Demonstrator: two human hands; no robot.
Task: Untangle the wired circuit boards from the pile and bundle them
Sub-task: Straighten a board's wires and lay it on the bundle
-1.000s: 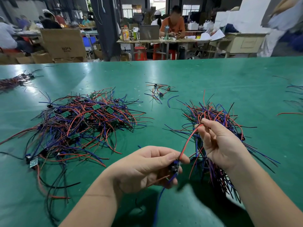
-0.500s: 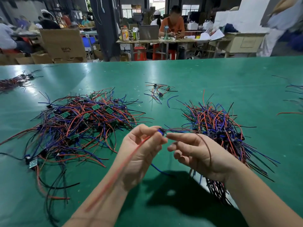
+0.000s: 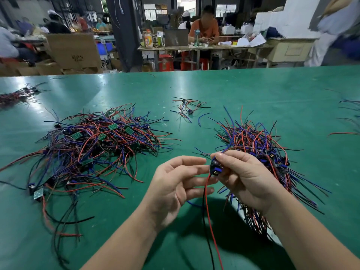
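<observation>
Right hand (image 3: pixel 243 178) pinches wired board (image 3: pixel 214 167), its red and black leads (image 3: pixel 206 201) hanging near; left hand (image 3: pixel 175 184) open beside it. Right hand partly hides bundle (image 3: pixel 259 145) behind; tangled pile (image 3: pixel 93 145) left, small cluster (image 3: pixel 188 108) farther on green surface (image 3: pixel 253 88).

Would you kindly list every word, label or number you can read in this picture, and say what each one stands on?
Nothing here can be read with certainty.
Cardboard box: a short dark print, a few letters, too blurred to read.
Bottle on the far table: coloured label, too blurred to read.
Green circuit boards in the pile: pale markings, too small to read.
</observation>
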